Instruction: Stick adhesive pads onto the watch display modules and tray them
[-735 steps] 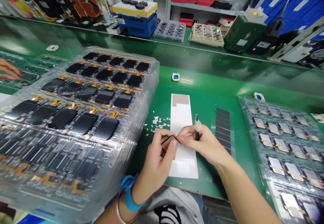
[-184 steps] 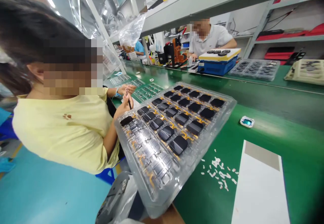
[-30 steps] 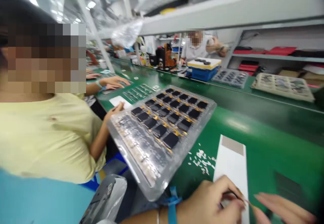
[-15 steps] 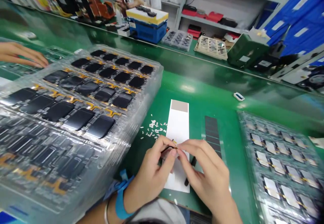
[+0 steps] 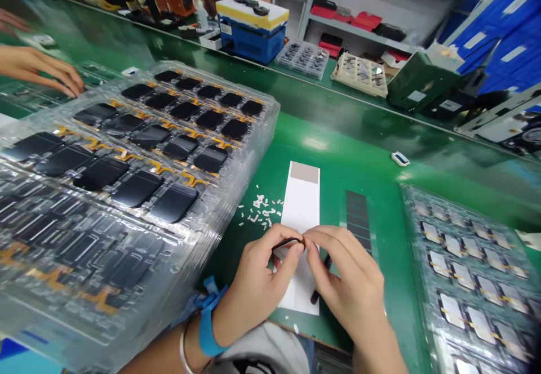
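1. The left hand (image 5: 257, 281) has its thumb and index finger bent around a small screen panel (image 5: 285, 248), with a gap between them only as wide as the panel needs. The index finger lies along the dark upper edge, and the thumb presses on the pale face near the right end. The other fingers are curled and mostly hidden.
2. The right hand (image 5: 350, 278) has the tips of thumb and index finger together at the right end of the same panel, where a small orange-brown piece shows. The other fingers are bent beside the index finger.
3. A black pen-like tool (image 5: 315, 295) shows under the right hand; I cannot tell whether the fingers hold it.
4. The panel is tilted, above a white paper strip (image 5: 301, 202) which lies on the green table (image 5: 325, 174).
5. Small white scraps (image 5: 262, 212) are scattered just left of the strip; a sheet of dark rectangles (image 5: 358, 216) lies to its right.
6. On the left stands a stack of clear trays (image 5: 265, 123), with black screens (image 5: 174, 198) in the top one. On the right is another clear tray (image 5: 418, 289), with pale-backed panels (image 5: 452, 310).
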{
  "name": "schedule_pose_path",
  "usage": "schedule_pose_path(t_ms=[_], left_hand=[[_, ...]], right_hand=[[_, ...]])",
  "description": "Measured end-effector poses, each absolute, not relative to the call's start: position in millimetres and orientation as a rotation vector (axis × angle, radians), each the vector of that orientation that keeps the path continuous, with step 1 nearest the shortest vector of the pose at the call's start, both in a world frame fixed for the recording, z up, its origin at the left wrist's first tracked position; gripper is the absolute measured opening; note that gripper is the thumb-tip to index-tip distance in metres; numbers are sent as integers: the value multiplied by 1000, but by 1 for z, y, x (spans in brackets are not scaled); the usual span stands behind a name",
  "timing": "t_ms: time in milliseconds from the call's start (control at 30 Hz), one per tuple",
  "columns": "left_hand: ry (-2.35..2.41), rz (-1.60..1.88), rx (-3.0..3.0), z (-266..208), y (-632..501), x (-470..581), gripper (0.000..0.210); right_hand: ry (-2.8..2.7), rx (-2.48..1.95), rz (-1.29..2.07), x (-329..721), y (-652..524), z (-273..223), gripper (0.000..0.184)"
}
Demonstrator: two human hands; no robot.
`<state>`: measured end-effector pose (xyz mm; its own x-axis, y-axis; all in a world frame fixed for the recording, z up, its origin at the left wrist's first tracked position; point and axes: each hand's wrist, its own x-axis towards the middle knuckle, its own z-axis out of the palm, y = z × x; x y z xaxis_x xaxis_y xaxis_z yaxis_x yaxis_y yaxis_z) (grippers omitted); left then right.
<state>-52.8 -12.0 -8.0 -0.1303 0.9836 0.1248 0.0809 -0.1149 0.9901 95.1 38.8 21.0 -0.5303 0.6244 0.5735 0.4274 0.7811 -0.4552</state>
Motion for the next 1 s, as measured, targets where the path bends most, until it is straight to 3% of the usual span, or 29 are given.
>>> schedule_pose_path(t_ms=[200, 400, 500, 633, 767, 1000], left_hand=[[1121, 1175, 1334, -2, -15, -53, 9], [933, 1103, 1476, 1, -20, -58, 10], [878, 1124, 1408, -2, -22, -58, 7], [932, 1303, 1158, -6, -22, -55, 7], [1011, 1359, 1051, -10, -21, -52, 10], [1059, 1344, 1081, -13, -20, -51, 9]], right_hand=[[-2095, -1000, 633, 91, 57, 38, 10], [-2299, -1042, 709, 64, 83, 13, 17], [-2250, -961, 808, 64, 84, 5, 31], [-1898, -1065, 1273, 79, 73, 12, 10], [-1537, -905, 1839, 93, 63, 14, 24], [-1371, -851, 1982, 100, 60, 6, 18]])
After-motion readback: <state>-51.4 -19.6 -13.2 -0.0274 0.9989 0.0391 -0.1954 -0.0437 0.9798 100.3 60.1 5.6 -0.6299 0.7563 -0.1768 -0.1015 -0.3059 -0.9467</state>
